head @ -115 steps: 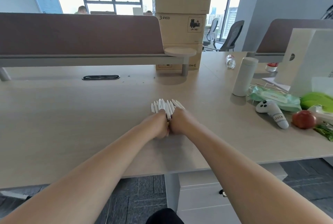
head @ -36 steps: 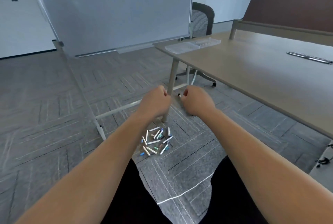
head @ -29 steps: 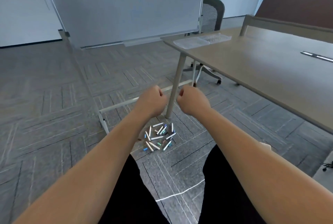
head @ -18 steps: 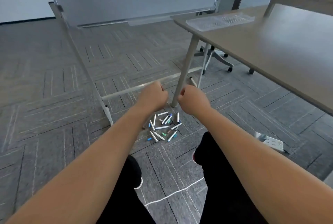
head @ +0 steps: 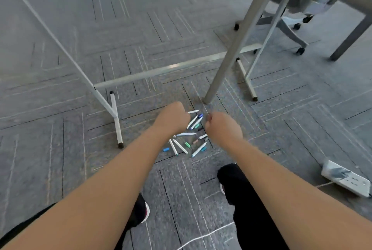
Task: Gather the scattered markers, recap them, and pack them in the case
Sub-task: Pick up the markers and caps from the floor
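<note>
Change: view is tipped further down than half a second ago; table top and clear case are now out of frame, both fists are brought lower over the pile.
Left hand (head: pixel 173 118): curled into a fist; contents cannot be told.
Right hand (head: pixel 222 127): fisted likewise; nothing seen held.
White markers with loose coloured caps (head: pixel 186 139): scattered on grey carpet tiles (head: pixel 60 129), beside grey metal table leg (head: pixel 233 48), between the hands.

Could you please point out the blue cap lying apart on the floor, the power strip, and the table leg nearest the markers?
blue cap (head: pixel 166 149): head view, its middle.
power strip (head: pixel 346 181): head view, top face.
table leg (head: pixel 231 56): head view, mid-shaft.
</note>
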Available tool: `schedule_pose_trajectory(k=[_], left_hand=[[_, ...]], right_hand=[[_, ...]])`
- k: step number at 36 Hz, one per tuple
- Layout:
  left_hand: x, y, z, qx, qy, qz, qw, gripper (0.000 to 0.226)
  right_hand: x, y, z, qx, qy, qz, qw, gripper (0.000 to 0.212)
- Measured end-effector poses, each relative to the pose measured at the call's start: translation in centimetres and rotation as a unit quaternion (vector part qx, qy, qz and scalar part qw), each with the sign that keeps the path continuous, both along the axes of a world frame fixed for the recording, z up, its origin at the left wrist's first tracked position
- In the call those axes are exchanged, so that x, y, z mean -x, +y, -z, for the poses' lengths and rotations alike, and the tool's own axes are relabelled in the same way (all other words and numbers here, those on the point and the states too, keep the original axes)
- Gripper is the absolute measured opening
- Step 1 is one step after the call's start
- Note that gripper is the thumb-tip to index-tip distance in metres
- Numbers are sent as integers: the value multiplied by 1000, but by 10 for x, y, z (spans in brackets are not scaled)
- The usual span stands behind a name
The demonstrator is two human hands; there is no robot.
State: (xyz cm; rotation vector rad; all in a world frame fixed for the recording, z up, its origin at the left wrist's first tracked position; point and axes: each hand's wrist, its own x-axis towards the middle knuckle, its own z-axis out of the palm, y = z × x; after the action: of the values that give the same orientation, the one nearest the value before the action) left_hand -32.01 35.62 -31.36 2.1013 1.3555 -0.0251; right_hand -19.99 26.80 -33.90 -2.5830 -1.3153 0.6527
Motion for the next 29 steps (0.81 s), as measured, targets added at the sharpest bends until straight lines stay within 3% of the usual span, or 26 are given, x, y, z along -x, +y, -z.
schedule_pose_trajectory(k=[8,19,29], left_hand=[[-23,33,105,59,35,-42,997,30],[-54,52,261,118,113,-73,984,12],[-61,61,364,155,195,-159,955,31]], right_hand=[[-25,47,87,56,19,2,998,17],[-30,77,235,147,66,-11,987,21],[-39,83,331,219,75,36,972,19]])
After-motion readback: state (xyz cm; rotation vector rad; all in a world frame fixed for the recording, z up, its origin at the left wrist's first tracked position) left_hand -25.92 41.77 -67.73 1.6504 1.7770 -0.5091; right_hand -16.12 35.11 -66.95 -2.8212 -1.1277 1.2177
